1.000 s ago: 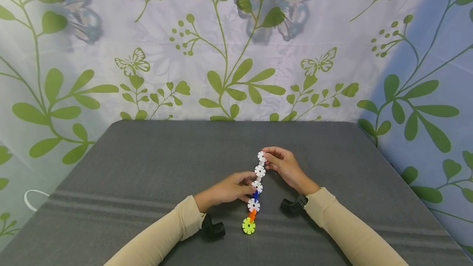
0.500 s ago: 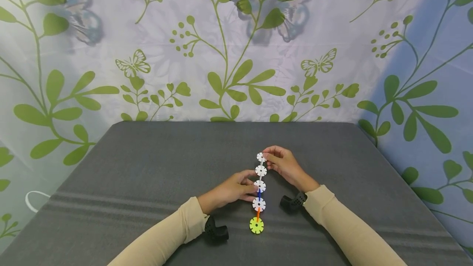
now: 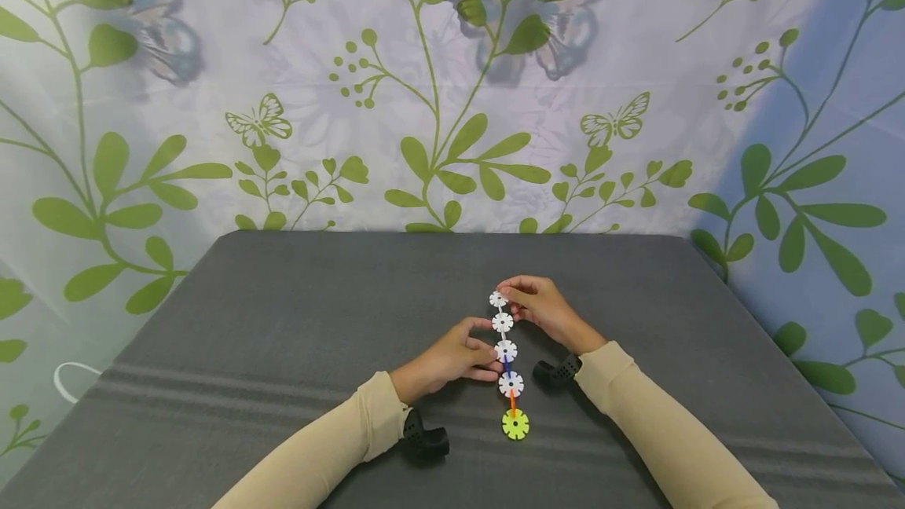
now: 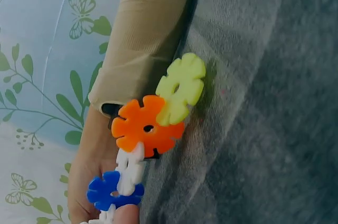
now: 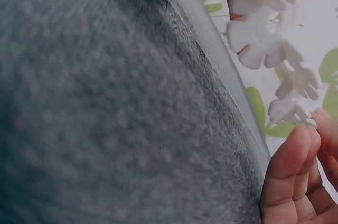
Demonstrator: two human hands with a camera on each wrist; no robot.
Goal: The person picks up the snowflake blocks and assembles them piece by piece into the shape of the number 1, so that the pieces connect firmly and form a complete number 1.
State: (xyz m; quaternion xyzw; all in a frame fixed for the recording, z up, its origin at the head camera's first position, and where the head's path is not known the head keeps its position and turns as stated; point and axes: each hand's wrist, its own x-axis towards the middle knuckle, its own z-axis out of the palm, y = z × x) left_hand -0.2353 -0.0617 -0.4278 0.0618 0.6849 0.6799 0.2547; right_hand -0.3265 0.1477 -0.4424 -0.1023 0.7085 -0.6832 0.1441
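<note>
A chain of slotted, flower-shaped plastic discs (image 3: 503,322) runs lengthwise between my hands in the head view. At its near end is a yellow-green disc (image 3: 514,424), joined to an orange disc (image 4: 149,126). Past these come a white disc (image 4: 131,171), a blue disc (image 4: 111,189) and more white discs (image 5: 256,39). My left hand (image 3: 452,356) pinches the chain around its middle white disc, the thumb showing beside the blue disc in the left wrist view. Between thumb and fingers, my right hand (image 3: 547,309) holds the white disc at the far end, which is partly covered.
Grey cloth covers the table (image 3: 318,297), and a patterned curtain (image 3: 396,100) hangs along its back and sides. Each wrist carries a black mount, the left mount (image 3: 426,440) low beside the chain. A white loop (image 3: 71,379) shows at the table's left edge.
The near end of the chain has swung to the right, and my left hand has moved right and slightly up with it. My right hand keeps its hold, with only a slight shift.
</note>
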